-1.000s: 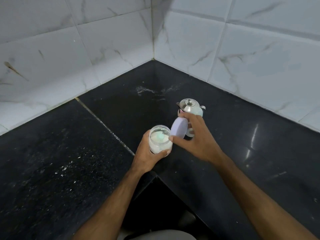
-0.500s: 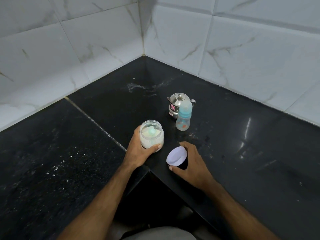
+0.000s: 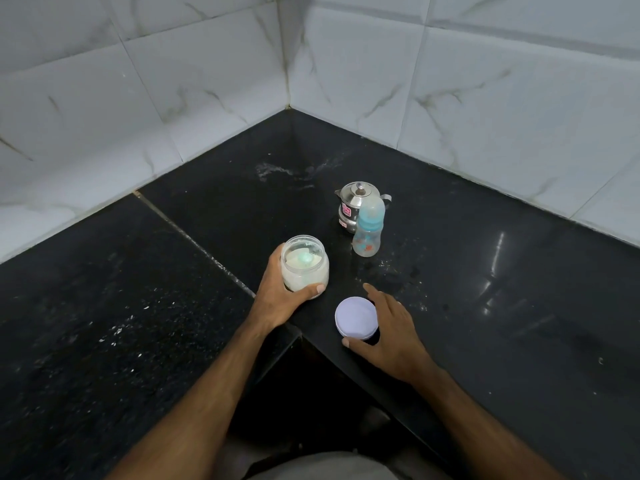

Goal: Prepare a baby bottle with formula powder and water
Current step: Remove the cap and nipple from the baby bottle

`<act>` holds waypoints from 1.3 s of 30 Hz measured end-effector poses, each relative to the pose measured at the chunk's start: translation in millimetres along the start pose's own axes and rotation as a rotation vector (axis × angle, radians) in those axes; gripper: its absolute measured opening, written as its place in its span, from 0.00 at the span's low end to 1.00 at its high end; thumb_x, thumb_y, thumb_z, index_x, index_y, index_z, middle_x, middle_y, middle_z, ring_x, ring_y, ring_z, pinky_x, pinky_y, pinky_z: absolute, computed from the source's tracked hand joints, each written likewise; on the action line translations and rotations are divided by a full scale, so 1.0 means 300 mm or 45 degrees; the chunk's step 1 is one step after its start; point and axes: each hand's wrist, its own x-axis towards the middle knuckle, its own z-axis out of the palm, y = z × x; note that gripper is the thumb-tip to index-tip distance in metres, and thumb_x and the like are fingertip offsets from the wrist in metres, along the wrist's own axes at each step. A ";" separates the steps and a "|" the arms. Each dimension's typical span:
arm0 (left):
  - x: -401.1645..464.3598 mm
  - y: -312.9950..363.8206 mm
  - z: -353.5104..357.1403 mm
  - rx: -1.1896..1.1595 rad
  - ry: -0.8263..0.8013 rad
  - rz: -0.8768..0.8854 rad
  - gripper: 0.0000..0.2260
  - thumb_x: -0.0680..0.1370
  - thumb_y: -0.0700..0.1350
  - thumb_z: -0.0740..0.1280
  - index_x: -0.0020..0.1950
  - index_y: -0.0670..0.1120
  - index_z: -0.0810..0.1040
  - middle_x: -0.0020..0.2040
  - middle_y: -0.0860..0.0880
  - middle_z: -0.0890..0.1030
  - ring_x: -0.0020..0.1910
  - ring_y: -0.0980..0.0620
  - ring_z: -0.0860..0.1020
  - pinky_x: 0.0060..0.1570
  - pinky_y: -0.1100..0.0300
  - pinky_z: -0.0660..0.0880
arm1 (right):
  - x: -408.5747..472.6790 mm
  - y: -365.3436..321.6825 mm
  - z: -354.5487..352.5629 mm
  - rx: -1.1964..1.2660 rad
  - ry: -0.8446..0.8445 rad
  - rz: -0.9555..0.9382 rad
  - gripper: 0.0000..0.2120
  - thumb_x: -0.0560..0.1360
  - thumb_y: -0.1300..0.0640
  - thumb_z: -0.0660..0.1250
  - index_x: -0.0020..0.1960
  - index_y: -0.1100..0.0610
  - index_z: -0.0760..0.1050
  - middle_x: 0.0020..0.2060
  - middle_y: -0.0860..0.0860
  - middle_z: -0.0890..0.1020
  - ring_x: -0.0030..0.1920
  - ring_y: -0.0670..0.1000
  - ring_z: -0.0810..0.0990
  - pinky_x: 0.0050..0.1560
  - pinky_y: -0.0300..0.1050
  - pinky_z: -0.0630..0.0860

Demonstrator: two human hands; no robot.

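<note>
A clear jar [image 3: 304,263] of white formula powder stands open on the black counter, with a pale green scoop visible inside. My left hand [image 3: 282,294] wraps around it from the left. The jar's lilac lid [image 3: 356,317] lies flat on the counter near the inner edge. My right hand [image 3: 388,332] rests over the lid's right side, fingers spread and loosening from it. A baby bottle [image 3: 369,227] with a blue collar and clear cap stands upright behind, apart from both hands. A small steel kettle [image 3: 355,206] stands just behind the bottle.
The black stone counter [image 3: 502,289] is L-shaped and meets white marbled wall tiles [image 3: 485,98] at a corner. Its inner edge drops off just below my hands. White powder specks lie scattered near the bottle and on the left slab.
My right hand carried the lilac lid down from beside the jar, set it flat on the counter, and its fingers have opened. The left hand kept hold of the jar.
</note>
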 end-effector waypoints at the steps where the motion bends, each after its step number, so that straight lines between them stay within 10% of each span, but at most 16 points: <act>1: -0.006 -0.002 0.003 -0.005 0.013 -0.024 0.48 0.61 0.58 0.81 0.75 0.54 0.60 0.74 0.56 0.67 0.72 0.58 0.67 0.72 0.53 0.66 | 0.002 -0.002 -0.006 0.011 0.022 0.000 0.45 0.69 0.35 0.69 0.78 0.47 0.50 0.74 0.44 0.62 0.73 0.47 0.60 0.75 0.49 0.54; 8: -0.100 0.072 0.053 0.036 0.277 0.054 0.47 0.66 0.48 0.81 0.78 0.49 0.58 0.75 0.55 0.60 0.71 0.62 0.61 0.66 0.77 0.58 | 0.066 -0.029 -0.089 0.140 0.180 0.045 0.37 0.73 0.42 0.69 0.76 0.47 0.56 0.72 0.46 0.64 0.70 0.45 0.64 0.70 0.43 0.62; 15: -0.028 0.267 0.064 0.285 0.438 0.440 0.31 0.69 0.49 0.78 0.70 0.51 0.69 0.67 0.56 0.69 0.66 0.56 0.69 0.65 0.59 0.67 | 0.211 -0.069 -0.189 0.246 0.363 0.110 0.27 0.75 0.50 0.70 0.71 0.52 0.66 0.68 0.48 0.70 0.65 0.45 0.70 0.63 0.36 0.65; 24: 0.003 0.297 0.144 0.059 0.247 0.430 0.28 0.71 0.45 0.77 0.66 0.58 0.68 0.63 0.58 0.71 0.60 0.61 0.73 0.58 0.73 0.69 | 0.385 -0.109 -0.296 0.190 0.372 0.083 0.29 0.74 0.51 0.72 0.70 0.53 0.64 0.68 0.51 0.68 0.64 0.46 0.69 0.59 0.37 0.69; 39: -0.015 0.209 0.316 -0.072 0.034 0.254 0.25 0.74 0.44 0.74 0.66 0.57 0.68 0.62 0.58 0.73 0.61 0.61 0.73 0.59 0.62 0.74 | 0.462 -0.134 -0.383 -0.141 0.079 0.019 0.27 0.72 0.52 0.72 0.68 0.52 0.67 0.61 0.52 0.75 0.55 0.49 0.74 0.53 0.46 0.76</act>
